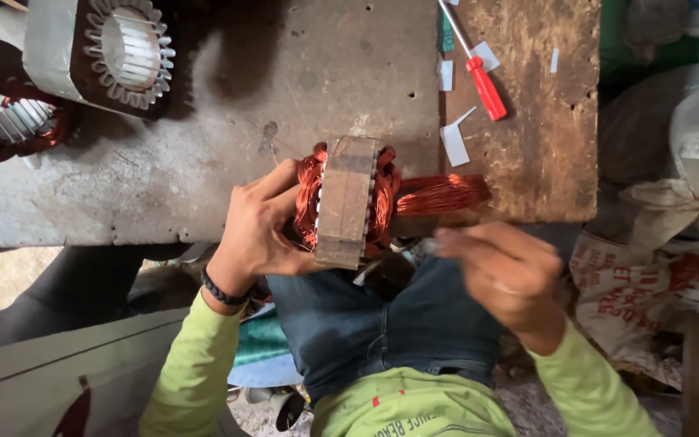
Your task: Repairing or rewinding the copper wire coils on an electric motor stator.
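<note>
Hands: left [256, 231] grips stator [348, 202] | right [507, 271] curled, blurred

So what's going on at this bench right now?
A person in a green shirt is working on a motor stator wound with copper wire. The left hand grips it on edge at the front of the worn bench. The right hand, blurred, is just beside a loose copper coil sticking out of it. A red screwdriver lies further back.

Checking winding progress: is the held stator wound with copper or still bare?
Wound: copper coils bulge from both faces of the stator in the left hand.
</note>
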